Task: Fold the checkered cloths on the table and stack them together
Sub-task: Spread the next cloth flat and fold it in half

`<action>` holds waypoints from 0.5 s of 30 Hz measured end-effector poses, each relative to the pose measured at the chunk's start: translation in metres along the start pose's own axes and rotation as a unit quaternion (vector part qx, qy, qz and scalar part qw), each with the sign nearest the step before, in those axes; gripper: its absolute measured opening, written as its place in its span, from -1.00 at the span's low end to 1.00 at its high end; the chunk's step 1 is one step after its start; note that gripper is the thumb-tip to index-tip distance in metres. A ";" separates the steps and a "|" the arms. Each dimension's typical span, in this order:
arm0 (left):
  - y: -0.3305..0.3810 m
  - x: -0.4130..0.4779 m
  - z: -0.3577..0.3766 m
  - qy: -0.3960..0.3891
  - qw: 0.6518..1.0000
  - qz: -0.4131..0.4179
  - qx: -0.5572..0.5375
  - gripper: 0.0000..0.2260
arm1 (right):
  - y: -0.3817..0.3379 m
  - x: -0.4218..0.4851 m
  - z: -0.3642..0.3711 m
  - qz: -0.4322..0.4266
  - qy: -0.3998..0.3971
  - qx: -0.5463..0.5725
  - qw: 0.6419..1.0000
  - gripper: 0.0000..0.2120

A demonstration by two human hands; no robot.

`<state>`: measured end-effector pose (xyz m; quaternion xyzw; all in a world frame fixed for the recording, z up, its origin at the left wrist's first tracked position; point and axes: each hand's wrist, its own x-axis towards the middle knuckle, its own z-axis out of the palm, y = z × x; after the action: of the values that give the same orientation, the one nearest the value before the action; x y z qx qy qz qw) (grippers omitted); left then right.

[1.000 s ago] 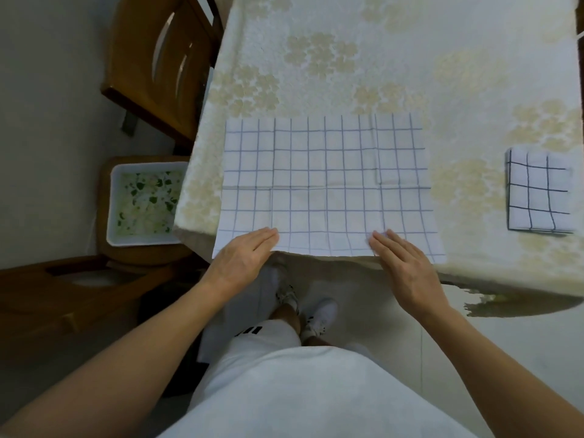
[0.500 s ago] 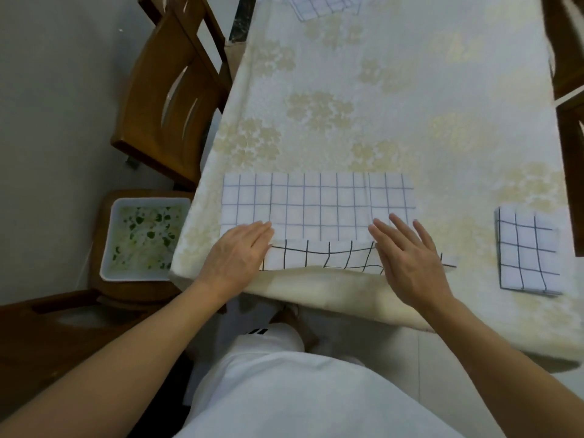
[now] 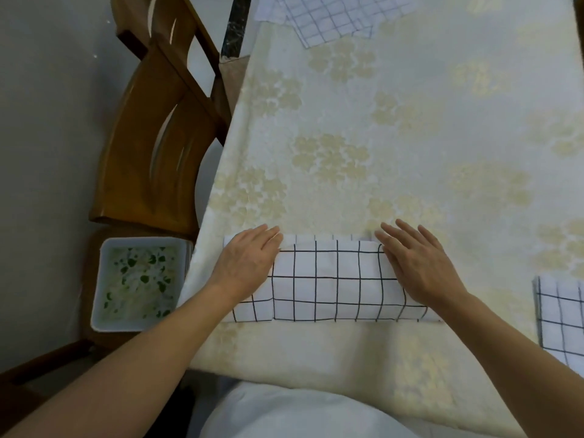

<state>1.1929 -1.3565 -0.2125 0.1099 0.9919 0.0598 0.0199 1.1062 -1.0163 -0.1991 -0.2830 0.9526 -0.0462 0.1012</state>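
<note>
Here, nearest to us, our white clothing (image 3: 300, 415) fills the bottom edge, and both bare forearms reach forward over the counter (image 3: 410, 137), which is covered in a pale floral tablecloth. Close to its near edge lies the checkered cloth (image 3: 328, 279), folded into a long band set crosswise. Its bold black grid faces up, and a thin strip of a lower layer shows along the far side. Our left hand (image 3: 249, 263) rests flat on the band's left end and our right hand (image 3: 420, 263) on its right end. The fingers (image 3: 398, 235) are straight, slightly spread and released, pressing down without gripping anything. Off to the right, well apart, a folded cloth (image 3: 559, 320) sits partly cut off by the frame. Down at the left, beside the counter, stands a white square container (image 3: 126, 325) with green and pale contents. Beyond it a wooden chair (image 3: 151, 137) stands against the counter's left side. At the far end, unfolded checkered cloths (image 3: 335, 17) overlap one another.
</note>
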 end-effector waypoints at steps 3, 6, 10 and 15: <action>-0.006 0.011 0.010 -0.027 0.999 -0.022 -0.005 -0.59 | 0.004 0.014 0.010 0.010 -0.026 0.007 1.000 -0.52; -0.008 0.016 0.015 -0.038 0.997 -0.057 -0.022 -0.58 | 0.004 0.020 0.016 0.034 -0.030 0.027 0.999 -0.49; 0.001 0.015 0.009 -0.016 0.994 -0.095 -0.049 -0.57 | -0.005 0.009 0.018 0.054 -0.003 0.047 0.997 -0.49; 0.044 -0.018 -0.001 -0.017 0.999 -0.027 -0.044 -0.54 | -0.035 -0.024 0.019 0.013 0.067 0.071 0.995 -0.52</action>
<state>1.2203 -1.3179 -0.2059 0.0833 0.9904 0.1014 0.0428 1.1484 -1.0334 -0.2090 -0.2587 0.9553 -0.1308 0.0575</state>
